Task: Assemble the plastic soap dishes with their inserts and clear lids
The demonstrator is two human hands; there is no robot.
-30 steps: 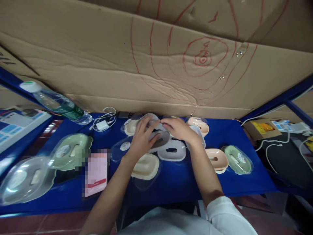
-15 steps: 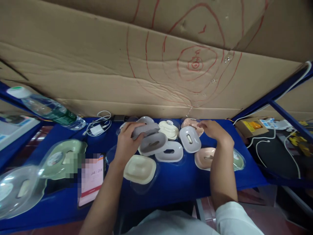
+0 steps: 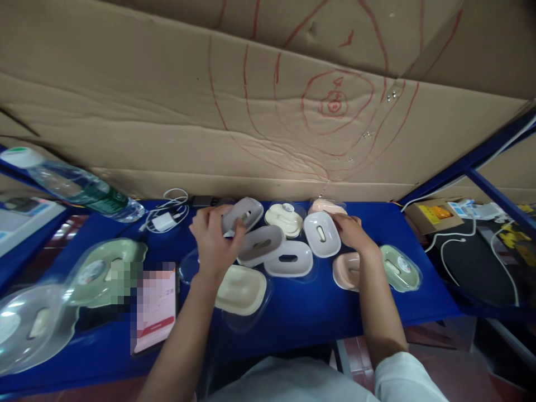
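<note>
My left hand [image 3: 215, 237] grips a grey oval soap dish [image 3: 250, 211] with a slot in its base, held tilted, thumb at its near side. Below it lies a darker grey soap dish [image 3: 262, 244], overlapping a pale grey one [image 3: 299, 266]. My right hand [image 3: 352, 230] has its fingers curled at the right edge of a light grey soap dish [image 3: 322, 234]; its fingertips are partly hidden. Behind this dish is a peach soap dish [image 3: 329, 206], partly covered. A cream soap dish [image 3: 283, 221] with a round sticker sits between my hands.
Nearer me are another cream dish [image 3: 242, 290] and a peach dish [image 3: 347, 270], with a green one [image 3: 400, 268] to the right. Left lie lidded dishes, a phone [image 3: 157, 307], a charger [image 3: 164, 221] and a water bottle [image 3: 79, 187]. A cardboard wall [image 3: 167, 111] closes the back.
My left hand keeps the grey dish and has tilted it, showing its slot. My right hand went right to the peach dish, then came in to the light grey dish's edge.
</note>
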